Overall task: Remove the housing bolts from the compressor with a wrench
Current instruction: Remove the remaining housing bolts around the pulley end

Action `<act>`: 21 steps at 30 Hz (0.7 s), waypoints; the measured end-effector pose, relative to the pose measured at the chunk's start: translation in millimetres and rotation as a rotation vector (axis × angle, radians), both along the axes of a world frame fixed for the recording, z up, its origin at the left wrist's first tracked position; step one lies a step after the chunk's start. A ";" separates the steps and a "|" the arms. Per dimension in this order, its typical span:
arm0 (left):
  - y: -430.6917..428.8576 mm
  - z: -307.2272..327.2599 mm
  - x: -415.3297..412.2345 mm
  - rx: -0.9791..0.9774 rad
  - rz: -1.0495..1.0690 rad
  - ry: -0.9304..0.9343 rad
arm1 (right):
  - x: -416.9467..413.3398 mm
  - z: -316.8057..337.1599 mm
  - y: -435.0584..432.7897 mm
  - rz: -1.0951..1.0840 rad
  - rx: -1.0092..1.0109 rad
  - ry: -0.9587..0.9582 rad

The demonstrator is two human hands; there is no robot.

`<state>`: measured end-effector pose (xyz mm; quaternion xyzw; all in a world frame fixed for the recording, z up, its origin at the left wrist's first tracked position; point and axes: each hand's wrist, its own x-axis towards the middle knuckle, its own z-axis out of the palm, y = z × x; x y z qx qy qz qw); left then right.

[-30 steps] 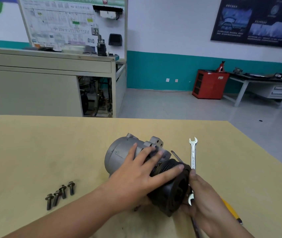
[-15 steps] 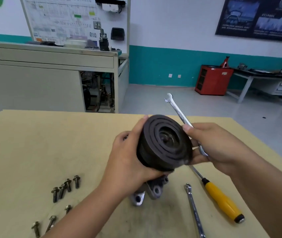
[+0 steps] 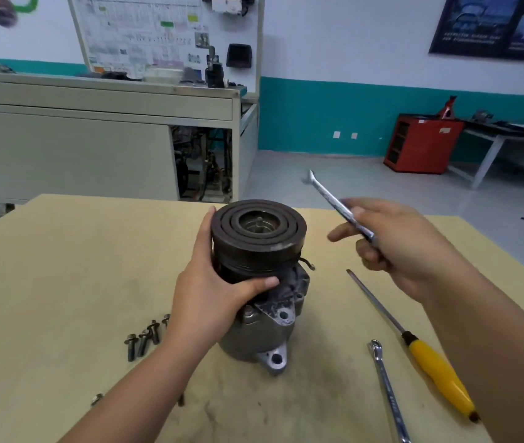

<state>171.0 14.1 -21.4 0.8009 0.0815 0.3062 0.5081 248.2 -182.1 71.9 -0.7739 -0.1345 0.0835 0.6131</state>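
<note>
A: Where is our compressor [image 3: 262,302] now?

B: It stands up tall on the table [image 3: 62,266], with the black wheel [image 3: 259,233] on top. Our left hand [image 3: 214,292] wraps around it just under the wheel, fingers behind, thumb in front, pressing on it.

A: And our right hand [image 3: 396,247]?

B: It is up in the air, just to the right of the compressor, not touching it. Its fingers pinch the wrench [image 3: 339,207] near the low end. The wrench is tilted, and its open end points up and away from us, over the far side of the compressor.

A: So where do we go next?

B: We think to the bolt [image 3: 248,311] we see on the front of the compressor, just under our left thumb. It sits lower than the wrench and closer to us. The right hand is the nearer one with the tool, so it would have to come down and left.

A: Are some bolts out?

B: Yes, a bunch of loose bolts [image 3: 144,335] lies left of the compressor. A screwdriver [image 3: 414,343] and a second wrench [image 3: 388,391] lie on its right.
</note>
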 end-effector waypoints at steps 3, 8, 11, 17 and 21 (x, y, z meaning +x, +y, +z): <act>11.7 1.4 -8.1 0.043 -0.105 0.052 | -3.8 3.8 -23.9 -0.002 0.102 0.022; 38.9 2.1 -20.1 0.058 -0.395 0.152 | -16.1 24.0 -44.5 0.220 0.315 0.095; 38.7 -7.4 -21.7 0.145 -0.432 0.180 | -23.3 33.1 -45.5 0.273 0.332 0.019; 18.2 -23.3 -28.3 0.133 -0.145 0.175 | -41.7 19.8 -19.1 0.078 0.177 -0.514; -16.1 -36.2 -28.6 0.194 0.047 0.161 | -52.5 13.8 16.2 0.070 0.275 -0.719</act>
